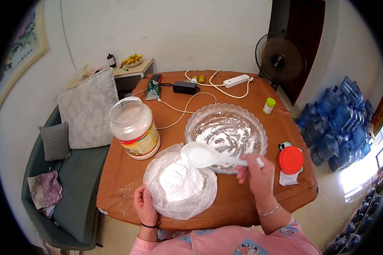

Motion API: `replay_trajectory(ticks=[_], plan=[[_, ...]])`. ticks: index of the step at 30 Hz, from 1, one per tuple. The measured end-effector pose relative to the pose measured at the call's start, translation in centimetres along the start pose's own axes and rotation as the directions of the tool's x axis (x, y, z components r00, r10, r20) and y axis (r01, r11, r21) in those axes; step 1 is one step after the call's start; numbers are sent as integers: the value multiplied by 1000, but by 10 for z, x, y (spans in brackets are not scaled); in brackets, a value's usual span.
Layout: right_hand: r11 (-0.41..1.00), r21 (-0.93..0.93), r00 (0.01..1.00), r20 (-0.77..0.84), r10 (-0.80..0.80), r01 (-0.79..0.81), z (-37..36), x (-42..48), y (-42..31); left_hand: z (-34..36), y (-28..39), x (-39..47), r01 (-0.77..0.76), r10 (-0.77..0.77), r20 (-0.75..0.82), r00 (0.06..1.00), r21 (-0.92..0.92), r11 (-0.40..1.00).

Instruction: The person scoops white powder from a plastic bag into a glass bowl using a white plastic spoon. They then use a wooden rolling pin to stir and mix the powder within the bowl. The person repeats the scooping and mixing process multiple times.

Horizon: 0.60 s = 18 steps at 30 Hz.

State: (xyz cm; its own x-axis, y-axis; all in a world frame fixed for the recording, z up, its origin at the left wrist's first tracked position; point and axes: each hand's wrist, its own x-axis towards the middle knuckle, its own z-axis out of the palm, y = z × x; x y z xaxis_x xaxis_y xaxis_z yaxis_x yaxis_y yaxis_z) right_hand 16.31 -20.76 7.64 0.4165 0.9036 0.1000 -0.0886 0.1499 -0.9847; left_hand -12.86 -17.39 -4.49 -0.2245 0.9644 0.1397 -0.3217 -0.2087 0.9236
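My right hand (258, 173) grips the handle of a large white plastic spoon (198, 155). Its wide head is over the far edge of an open clear plastic bag (196, 207), close to a scalloped glass bowl (264, 137). A heap of white powder (180, 180) fills the bag. At the bag's near left edge, my left hand (145, 202) pinches the plastic. Loose powder (225, 140) is spread over the bottom of the bowl. Left of the bowl stands a lidless wide-mouthed jar (137, 134) with a colourful label and pale contents.
A brown-covered table (121, 185) bears all this. A red lid (290, 160), a green-capped small jar (269, 105), a black device (185, 87) and a white power strip (236, 81) lie around. Beyond are a fan (281, 59), a green sofa (79, 178) and several blue water bottles (338, 111).
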Motion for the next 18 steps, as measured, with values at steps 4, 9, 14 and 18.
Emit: replay_trajectory(ticks=[4,9,14,18], plan=[[937,-167,922,299,-247,306,10,-25,14,0,-2,1,5,-5,8,1000,0,1000],[443,-247,485,659,-575,862,8,-30,5,1,-1,1,0,0,10,1000,24,1000],[482,-504,691,415,-592,716,-18,-12,-3,-5,-5,1,2,-2,-5,1000,62,998],[508,-692,784,137,-605,513,-39,7,6,-2,-5,2,6,-6,4,1000,24,1000]])
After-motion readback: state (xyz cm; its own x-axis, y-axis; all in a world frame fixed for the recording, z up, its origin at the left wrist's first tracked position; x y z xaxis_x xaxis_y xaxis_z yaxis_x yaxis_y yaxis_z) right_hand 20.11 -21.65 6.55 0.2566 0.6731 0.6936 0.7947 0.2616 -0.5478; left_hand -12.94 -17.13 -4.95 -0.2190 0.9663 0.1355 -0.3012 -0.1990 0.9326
